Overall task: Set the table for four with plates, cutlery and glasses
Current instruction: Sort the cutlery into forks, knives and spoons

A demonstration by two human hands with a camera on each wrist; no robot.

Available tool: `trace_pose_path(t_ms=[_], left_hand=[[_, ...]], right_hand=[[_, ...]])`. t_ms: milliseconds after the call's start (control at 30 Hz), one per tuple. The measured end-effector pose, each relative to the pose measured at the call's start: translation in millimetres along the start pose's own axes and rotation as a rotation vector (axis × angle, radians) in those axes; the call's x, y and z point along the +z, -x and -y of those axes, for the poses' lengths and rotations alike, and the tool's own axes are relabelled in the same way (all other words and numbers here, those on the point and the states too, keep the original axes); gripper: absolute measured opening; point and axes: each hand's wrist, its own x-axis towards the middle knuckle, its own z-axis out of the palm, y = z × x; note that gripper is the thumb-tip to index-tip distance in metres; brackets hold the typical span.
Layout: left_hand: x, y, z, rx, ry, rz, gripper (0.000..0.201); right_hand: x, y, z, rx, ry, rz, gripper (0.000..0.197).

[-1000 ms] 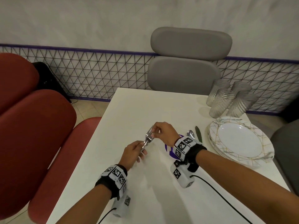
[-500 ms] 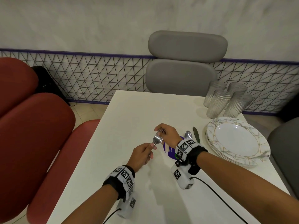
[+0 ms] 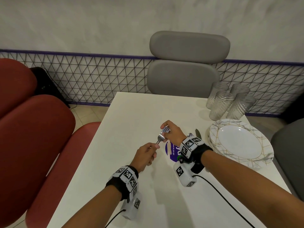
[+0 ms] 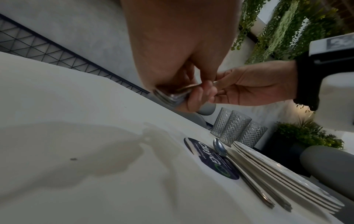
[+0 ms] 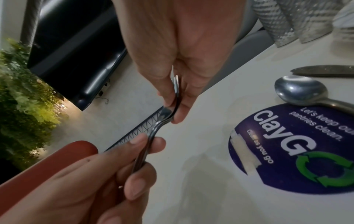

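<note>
A bundle of metal forks [image 3: 160, 137] hangs just above the white table [image 3: 131, 111]. My left hand [image 3: 153, 149] grips the fork handles [image 5: 141, 157]. My right hand [image 3: 166, 131] pinches the fork heads [image 4: 168, 97] from above, and its fingers hide the tines. A spoon [image 3: 190, 134] and a knife [image 3: 198, 132] lie on the table behind my right wrist. A stack of marbled white plates [image 3: 263, 155] sits to their right. Several ribbed glasses [image 3: 220, 106] stand upside down at the far right corner.
A round purple sticker [image 5: 298, 151] is stuck on the table under my right wrist. A grey chair [image 3: 182, 76] stands at the far end, red seats [image 3: 32, 129] along the left side and another grey chair [image 3: 289, 153] on the right. Cables trail from both wrist cameras.
Both hands have kept hold of the forks. The bundle has tipped from nearly upright to a lower slant and shifted slightly right, with my right hand closer over the heads.
</note>
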Motion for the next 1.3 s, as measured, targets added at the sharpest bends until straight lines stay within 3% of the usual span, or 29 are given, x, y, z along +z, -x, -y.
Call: trace_pose_path(t_ms=[167,367,400,467,533,633,800,967,1067,1300], left_hand=[[0,8,10,-0.015,-0.121,-0.008,0.034],[19,-2,7,0.083,-0.208,-0.136,0.035],[24,-4,7,0.077,-0.208,-0.157,0.034],[36,-9,8,0.064,-0.246,-0.166,0.033],[49,-11,11,0.054,-0.309,-0.124,0.033],[70,-13,14,0.0,-0.367,-0.034,0.029],[96,-12,26,-0.095,-0.347,0.086,0.032],[99,-15,28,-0.117,-0.396,0.15,0.016],[94,-14,31,-0.121,-0.424,0.167,0.017],[57,-17,26,-0.112,-0.52,0.012,0.03]], right_hand=[[-16,-5,2,0.019,-0.064,-0.097,0.024],[-4,-1,-13,0.308,-0.17,-0.332,0.049],[-2,1,-16,0.359,-0.145,-0.312,0.048],[3,7,-20,0.367,-0.074,-0.214,0.029],[9,12,-26,0.346,0.007,-0.131,0.045],[13,16,-36,0.361,0.178,-0.125,0.047],[7,20,-57,0.453,0.319,-0.133,0.017],[2,17,-66,0.503,0.365,-0.147,0.016],[-1,11,-68,0.532,0.405,-0.132,0.02],[0,8,-74,0.525,0.484,-0.122,0.016]])
